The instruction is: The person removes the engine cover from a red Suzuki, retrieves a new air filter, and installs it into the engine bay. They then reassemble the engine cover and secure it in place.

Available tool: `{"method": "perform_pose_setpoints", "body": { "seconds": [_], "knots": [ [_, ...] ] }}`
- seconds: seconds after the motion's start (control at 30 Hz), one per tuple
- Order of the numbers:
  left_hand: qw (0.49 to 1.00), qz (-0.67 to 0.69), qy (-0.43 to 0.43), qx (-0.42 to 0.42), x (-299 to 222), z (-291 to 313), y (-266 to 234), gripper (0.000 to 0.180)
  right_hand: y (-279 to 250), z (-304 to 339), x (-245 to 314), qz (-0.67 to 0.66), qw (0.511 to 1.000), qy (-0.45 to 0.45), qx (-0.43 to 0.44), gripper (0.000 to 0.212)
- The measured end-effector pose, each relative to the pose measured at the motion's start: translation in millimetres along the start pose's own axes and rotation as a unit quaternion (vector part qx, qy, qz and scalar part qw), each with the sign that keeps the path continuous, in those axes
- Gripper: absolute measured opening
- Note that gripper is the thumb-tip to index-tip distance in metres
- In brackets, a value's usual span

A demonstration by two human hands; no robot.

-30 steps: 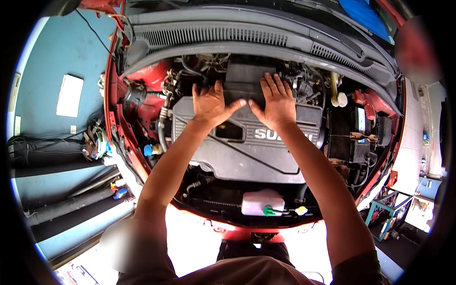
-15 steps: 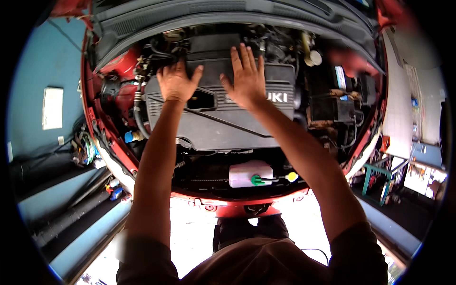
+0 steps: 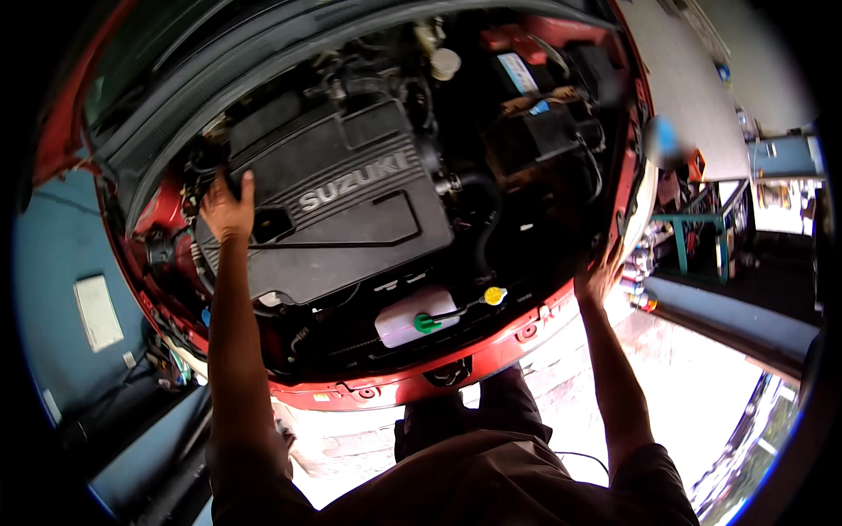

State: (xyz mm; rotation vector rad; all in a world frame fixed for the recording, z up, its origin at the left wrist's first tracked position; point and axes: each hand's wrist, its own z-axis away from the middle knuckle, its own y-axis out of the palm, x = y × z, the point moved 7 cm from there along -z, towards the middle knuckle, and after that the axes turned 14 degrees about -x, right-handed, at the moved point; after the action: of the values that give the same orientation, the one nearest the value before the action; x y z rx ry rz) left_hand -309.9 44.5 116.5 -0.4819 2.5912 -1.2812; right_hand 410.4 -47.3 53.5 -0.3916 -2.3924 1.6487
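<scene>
The black plastic engine cover [image 3: 351, 254] lies over the engine, with raised lettering and ribs. My left hand [image 3: 230, 210] rests on its left end, fingers spread, beside a dark opening in the cover. On the right, my right hand [image 3: 601, 273] is at the red front edge [image 3: 561, 320] of the engine bay, near the headlight. Its fingers look stretched out along the edge and hold nothing I can see. Between my arms sits a whitish reservoir [image 3: 412, 320] with a green cap [image 3: 427, 323]. A yellow cap [image 3: 495, 295] is just right of it.
A battery [image 3: 517, 74] and a black box [image 3: 548, 131] fill the bay's right side, with a thick black hose [image 3: 491, 219] nearby. A windscreen cowl [image 3: 289, 57] crosses the back. Green metal shelving [image 3: 693, 219] stands to the right, a blue wall [image 3: 61, 272] to the left.
My right hand has left the engine cover and moved right and nearer, to the bay's front edge. My left hand stays on the cover. The view has turned and shifted toward the right.
</scene>
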Motion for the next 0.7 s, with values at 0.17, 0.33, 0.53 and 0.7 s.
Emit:
{"method": "perform_pose_setpoints", "body": {
  "seconds": [0.17,0.33,0.53,0.7],
  "knots": [
    [0.998,-0.051,0.000,-0.046,13.0,-1.4,5.4,0.078,35.7,-18.0,-15.7,-0.013,0.997,0.081,-0.013,0.081],
    [0.973,-0.225,0.013,-0.047,-2.0,-1.9,-10.0,0.071,34.4,-15.9,-21.9,-0.129,0.984,0.111,-0.042,0.078],
    [0.995,0.037,0.042,-0.079,-175.7,30.2,-33.5,0.071,21.4,-19.9,-28.4,-0.181,0.973,0.130,-0.058,0.078],
    [0.997,0.025,0.075,0.023,-228.7,48.2,-15.3,0.074,23.6,-22.9,-23.5,-0.229,0.965,0.127,-0.028,0.084]
  ]
}}
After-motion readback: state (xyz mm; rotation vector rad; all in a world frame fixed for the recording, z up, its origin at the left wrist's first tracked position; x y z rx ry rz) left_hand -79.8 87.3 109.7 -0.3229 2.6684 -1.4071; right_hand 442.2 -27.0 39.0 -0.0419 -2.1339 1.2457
